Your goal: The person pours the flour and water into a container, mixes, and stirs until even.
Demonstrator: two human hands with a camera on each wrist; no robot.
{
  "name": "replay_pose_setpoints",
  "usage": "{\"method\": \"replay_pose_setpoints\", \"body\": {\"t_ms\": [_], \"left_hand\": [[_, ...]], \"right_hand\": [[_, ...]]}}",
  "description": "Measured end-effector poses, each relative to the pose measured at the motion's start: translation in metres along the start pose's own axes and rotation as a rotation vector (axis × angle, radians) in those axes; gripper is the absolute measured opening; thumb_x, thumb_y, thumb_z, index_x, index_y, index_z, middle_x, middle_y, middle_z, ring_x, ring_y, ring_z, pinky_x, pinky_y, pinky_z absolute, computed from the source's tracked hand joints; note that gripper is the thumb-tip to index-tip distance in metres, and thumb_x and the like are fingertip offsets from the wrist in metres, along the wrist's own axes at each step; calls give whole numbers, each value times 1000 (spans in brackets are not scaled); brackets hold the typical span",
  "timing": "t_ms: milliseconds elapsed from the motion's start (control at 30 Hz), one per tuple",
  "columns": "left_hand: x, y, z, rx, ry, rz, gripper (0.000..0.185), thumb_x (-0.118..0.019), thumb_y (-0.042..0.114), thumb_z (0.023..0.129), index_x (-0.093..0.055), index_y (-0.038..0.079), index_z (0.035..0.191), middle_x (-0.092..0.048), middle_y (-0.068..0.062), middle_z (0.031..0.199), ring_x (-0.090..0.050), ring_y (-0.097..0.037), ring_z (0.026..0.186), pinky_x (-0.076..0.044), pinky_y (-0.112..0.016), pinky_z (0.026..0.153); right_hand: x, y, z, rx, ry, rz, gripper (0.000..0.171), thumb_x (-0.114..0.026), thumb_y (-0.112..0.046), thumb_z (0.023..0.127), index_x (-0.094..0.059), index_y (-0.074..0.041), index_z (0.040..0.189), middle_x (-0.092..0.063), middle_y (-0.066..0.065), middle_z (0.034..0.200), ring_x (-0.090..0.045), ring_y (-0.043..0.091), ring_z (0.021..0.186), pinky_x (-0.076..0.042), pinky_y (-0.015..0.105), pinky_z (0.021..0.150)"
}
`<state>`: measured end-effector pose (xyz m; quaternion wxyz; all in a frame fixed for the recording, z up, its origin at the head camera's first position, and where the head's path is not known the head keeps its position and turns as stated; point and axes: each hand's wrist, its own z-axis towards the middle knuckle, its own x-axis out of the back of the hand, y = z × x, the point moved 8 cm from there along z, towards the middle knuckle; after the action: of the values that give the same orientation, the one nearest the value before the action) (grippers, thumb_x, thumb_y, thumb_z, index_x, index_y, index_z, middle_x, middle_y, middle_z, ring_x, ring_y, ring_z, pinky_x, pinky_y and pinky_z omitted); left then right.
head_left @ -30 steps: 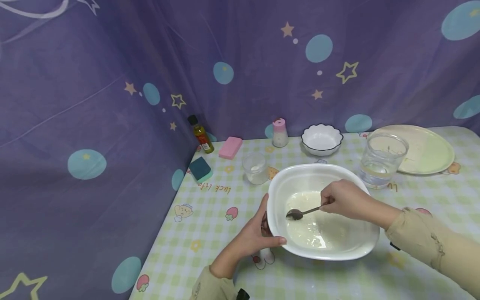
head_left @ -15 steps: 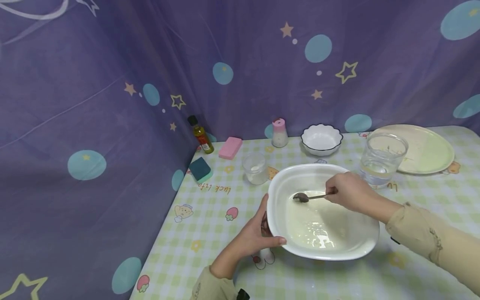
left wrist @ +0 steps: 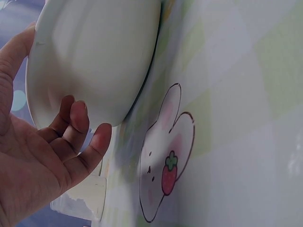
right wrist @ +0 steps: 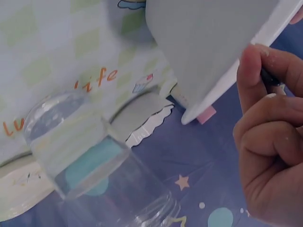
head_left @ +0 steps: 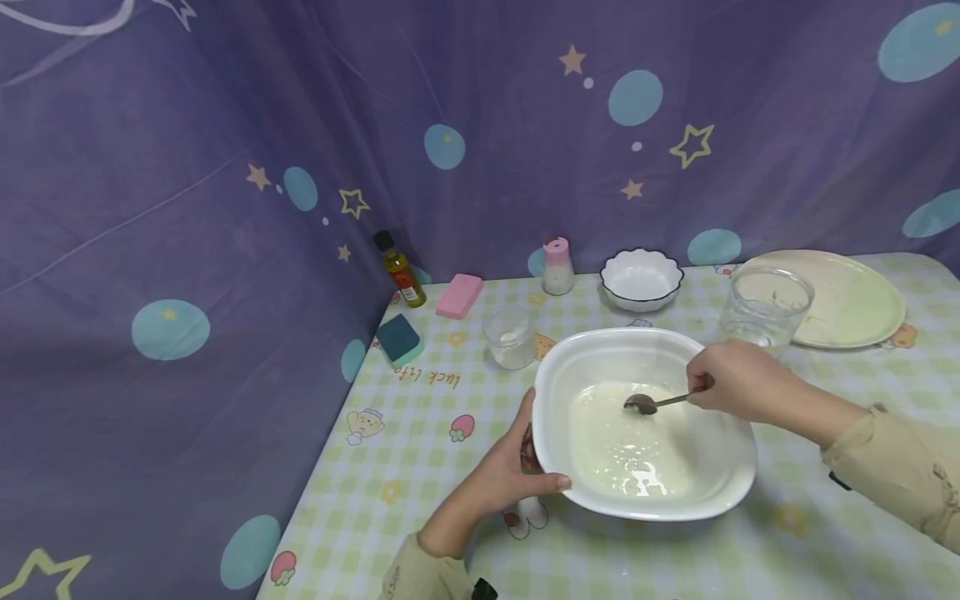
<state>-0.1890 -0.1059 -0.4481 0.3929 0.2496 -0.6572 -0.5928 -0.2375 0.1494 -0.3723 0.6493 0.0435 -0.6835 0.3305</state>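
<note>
A right hand [head_left: 731, 382] is pinching a metal spoon [head_left: 651, 403], bowl-end pointing toward nine o'clock into pale batter, while the left hand [head_left: 517, 475] is gripping the white square dish's [head_left: 547, 375] eight o'clock rim.

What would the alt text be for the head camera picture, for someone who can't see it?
A person's right hand holds a spoon in pale liquid inside a white bowl, while the left hand grips the bowl's rim. A glass, plate and small scalloped bowl stand behind on a checked tablecloth.
</note>
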Motion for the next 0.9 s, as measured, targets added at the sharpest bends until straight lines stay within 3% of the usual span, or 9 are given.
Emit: {"method": "replay_pose_setpoints", "body": {"t_ms": [400,633,900], "left_hand": [[1,1,0,-2,3,2,118,-82,20,80,7,31,157,-60,-24,121,-67,-20,90,-56,-38,79],[-1,5,-1,-16,-13,-24,117,-80,15,81,8,29,157,-58,-26,123,-67,-26,92,-56,-40,80],[-3,17,-4,37,-12,-27,117,-79,9,82,9,27,157,-57,-23,125,-66,-25,93,-55,-41,83]], "right_hand": [[5,4,-19,12,-101,-23,31,-79,-11,74,-57,-26,60,-46,-15,57,-39,4,56,-34,25,55],[-4,-5,-26,55,-200,72,29,-79,-12,73,-59,-28,60,-49,-19,55,-41,-1,54,-36,20,51],[-21,-27,-18,180,-140,161,30,-80,-11,74,-58,-27,60,-45,-22,56,-38,-4,54,-34,19,51]]}}
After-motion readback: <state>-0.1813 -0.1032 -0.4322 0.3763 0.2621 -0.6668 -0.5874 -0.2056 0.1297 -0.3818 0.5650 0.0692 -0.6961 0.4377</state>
